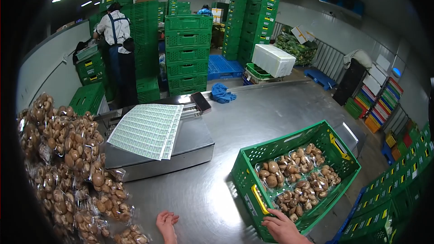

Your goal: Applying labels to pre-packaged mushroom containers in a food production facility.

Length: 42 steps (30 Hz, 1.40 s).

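My left hand point(166, 224) is low over the steel table point(200, 206), palm partly turned up, fingers loosely bent and holding nothing. At the near end of a green plastic crate point(249, 195), my right hand point(279, 226) has its fingertips by the yellow handle point(259, 199); whether it grips the crate cannot be told. Inside the crate lie several clear-wrapped packs of brown mushrooms point(303, 189), in two rows. A big heap of similar wrapped mushrooms point(67, 162) rises to the left of my left hand, with one pack point(131, 235) at its near edge.
Printed label sheets point(145, 128) lie on a steel box-shaped unit point(169, 162), near a dark phone-like device point(201, 102) and a blue cloth point(222, 94). Beyond stand stacked green crates point(188, 54), a white foam box point(274, 59) and a person point(115, 28) facing away. More crates point(376, 206) stand right.
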{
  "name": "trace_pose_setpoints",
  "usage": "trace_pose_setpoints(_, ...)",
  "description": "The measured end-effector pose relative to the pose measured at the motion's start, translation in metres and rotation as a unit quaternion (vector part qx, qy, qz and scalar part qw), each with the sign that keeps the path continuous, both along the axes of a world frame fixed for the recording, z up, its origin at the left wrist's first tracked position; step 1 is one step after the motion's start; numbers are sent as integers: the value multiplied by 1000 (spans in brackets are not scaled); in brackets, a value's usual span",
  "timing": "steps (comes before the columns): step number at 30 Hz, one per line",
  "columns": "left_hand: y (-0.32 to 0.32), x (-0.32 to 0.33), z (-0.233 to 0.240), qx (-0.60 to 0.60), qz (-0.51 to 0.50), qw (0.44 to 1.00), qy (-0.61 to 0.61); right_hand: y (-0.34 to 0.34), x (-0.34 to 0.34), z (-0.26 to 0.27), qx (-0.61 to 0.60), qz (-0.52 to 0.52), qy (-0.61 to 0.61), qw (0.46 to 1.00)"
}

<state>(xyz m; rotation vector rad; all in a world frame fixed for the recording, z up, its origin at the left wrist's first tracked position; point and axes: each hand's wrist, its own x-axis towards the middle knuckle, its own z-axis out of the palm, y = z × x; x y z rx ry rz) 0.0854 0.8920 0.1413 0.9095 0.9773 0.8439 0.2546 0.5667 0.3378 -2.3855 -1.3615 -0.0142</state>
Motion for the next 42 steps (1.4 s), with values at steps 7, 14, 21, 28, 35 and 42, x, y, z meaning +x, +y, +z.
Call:
trace_pose_setpoints(7, -2, -1, 4, 1, -3, 1000, -5, 1, 0, 2, 7, 6, -4, 1000)
trace_pose_setpoints(14, -6, -2, 6, 7, -9, 1000, -17, 0, -1, 3, 7, 7, -5, 1000)
trace_pose_setpoints(21, -11, -7, 15, -1, -7, 1000, -17, 2, -2, 6, 22, 19, 2, 1000)
trace_pose_setpoints(28, -13, -16, 11, 4, -1, 1000, -23, 3, -2, 6, 26, 17, 5, 999)
trace_pose_setpoints(35, -13, -20, -7, -9, 8, 1000, -12, 3, 0, 3, 27, 19, -2, 999)
trace_pose_setpoints(42, -25, -13, 12, -15, 4, 1000, 11, 2, 1, 3, 13, 23, 2, 1000)
